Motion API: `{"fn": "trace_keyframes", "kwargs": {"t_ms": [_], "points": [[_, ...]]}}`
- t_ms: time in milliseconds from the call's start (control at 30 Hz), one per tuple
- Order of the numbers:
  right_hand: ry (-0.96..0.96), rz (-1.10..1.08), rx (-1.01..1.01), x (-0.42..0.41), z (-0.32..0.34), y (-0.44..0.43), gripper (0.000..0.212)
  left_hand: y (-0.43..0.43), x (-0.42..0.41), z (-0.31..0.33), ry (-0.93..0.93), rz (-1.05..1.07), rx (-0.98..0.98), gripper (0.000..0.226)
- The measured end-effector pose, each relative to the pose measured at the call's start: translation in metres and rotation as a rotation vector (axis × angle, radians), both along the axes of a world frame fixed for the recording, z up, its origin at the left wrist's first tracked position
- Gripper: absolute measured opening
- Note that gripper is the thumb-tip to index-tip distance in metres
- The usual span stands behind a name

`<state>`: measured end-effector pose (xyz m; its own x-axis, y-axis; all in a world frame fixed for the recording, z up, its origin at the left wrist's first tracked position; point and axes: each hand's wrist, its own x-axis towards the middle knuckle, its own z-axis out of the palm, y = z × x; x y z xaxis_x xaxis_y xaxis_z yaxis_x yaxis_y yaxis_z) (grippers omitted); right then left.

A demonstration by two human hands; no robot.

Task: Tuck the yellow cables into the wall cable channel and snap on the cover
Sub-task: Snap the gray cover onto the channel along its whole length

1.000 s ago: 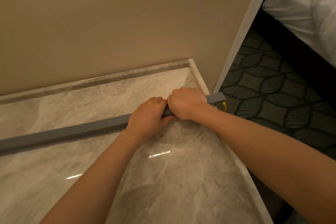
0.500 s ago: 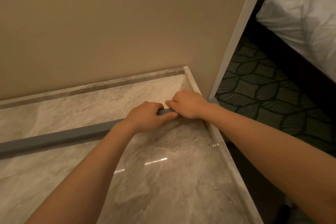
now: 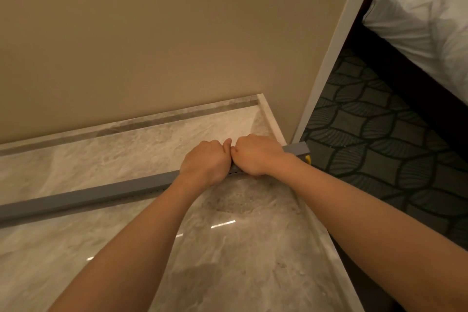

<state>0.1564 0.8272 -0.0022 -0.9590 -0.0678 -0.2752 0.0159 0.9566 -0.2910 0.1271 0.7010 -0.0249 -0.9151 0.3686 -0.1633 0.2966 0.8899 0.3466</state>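
A long grey cable channel [image 3: 101, 196] lies across the marble counter [image 3: 228, 273], running from the left edge to past the counter's right edge. My left hand [image 3: 205, 162] and my right hand [image 3: 255, 154] grip it side by side near its right end, fingers curled over the top, thumbs touching. A bit of yellow cable [image 3: 308, 159] pokes out under the channel's right end. A row of small holes shows along the channel's front face. Whether the cover is on cannot be told under the hands.
A beige wall [image 3: 177, 33] rises behind the counter, ending in a white corner trim [image 3: 336, 40]. To the right lie patterned dark carpet [image 3: 379, 147] and a bed with white sheets [image 3: 430, 20].
Both hands have closed tighter over the channel and my thumbs now meet. The channel's right end and the yellow cable tip show again past my right hand.
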Motion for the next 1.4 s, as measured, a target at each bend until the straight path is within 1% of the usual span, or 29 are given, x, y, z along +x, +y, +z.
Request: {"fn": "trace_keyframes", "kwargs": {"t_ms": [233, 433, 500, 567, 633, 700, 767, 833, 900, 1033, 1100, 1200, 1267, 1333, 1400], "points": [[0.130, 0.062, 0.154, 0.005, -0.003, -0.007, 0.030, -0.001, 0.001, 0.001, -0.011, -0.004, 0.065, 0.051], [0.205, 0.113, 0.167, 0.010, -0.002, -0.003, 0.039, -0.006, 0.004, 0.006, 0.032, -0.047, 0.072, 0.059], [0.198, 0.075, 0.132, 0.012, 0.000, -0.003, 0.045, -0.013, 0.007, 0.009, 0.052, -0.082, 0.114, 0.061], [0.204, 0.058, 0.086, 0.012, 0.000, -0.002, 0.049, -0.024, 0.009, 0.012, 0.079, -0.148, 0.159, 0.057], [0.254, 0.098, 0.067, 0.015, 0.000, -0.002, 0.050, -0.041, 0.009, 0.015, 0.125, -0.223, 0.160, 0.047], [0.349, 0.151, 0.072, 0.021, -0.001, -0.004, 0.050, -0.060, 0.008, 0.016, 0.173, -0.264, 0.108, 0.037], [0.457, 0.205, 0.079, 0.028, -0.003, -0.010, 0.049, -0.082, 0.009, 0.014, 0.195, -0.264, 0.068, 0.032], [0.535, 0.241, 0.049, 0.034, -0.006, -0.019, 0.045, -0.100, 0.013, 0.013, 0.203, -0.264, 0.061, 0.032], [0.578, 0.274, 0.027, 0.038, -0.009, -0.030, 0.041, -0.114, 0.016, 0.013, 0.233, -0.308, 0.037, 0.034], [0.671, 0.343, 0.063, 0.042, -0.016, -0.051, 0.036, -0.131, 0.026, 0.015, 0.345, -0.387, -0.105, 0.036], [0.742, 0.367, 0.094, 0.043, -0.021, -0.059, 0.040, -0.138, 0.032, 0.019, 0.398, -0.400, -0.193, 0.042], [0.851, 0.419, 0.162, 0.042, -0.027, -0.063, 0.047, -0.148, 0.037, 0.022, 0.559, -0.475, -0.369, 0.061], [0.897, 0.490, 0.191, 0.040, -0.030, -0.061, 0.049, -0.154, 0.038, 0.024, 0.633, -0.513, -0.449, 0.069], [0.912, 0.572, 0.226, 0.037, -0.032, -0.057, 0.053, -0.162, 0.036, 0.024, 0.654, -0.520, -0.510, 0.074], [0.910, 0.621, 0.235, 0.035, -0.033, -0.053, 0.052, -0.168, 0.034, 0.025, 0.634, -0.504, -0.543, 0.079]]}}
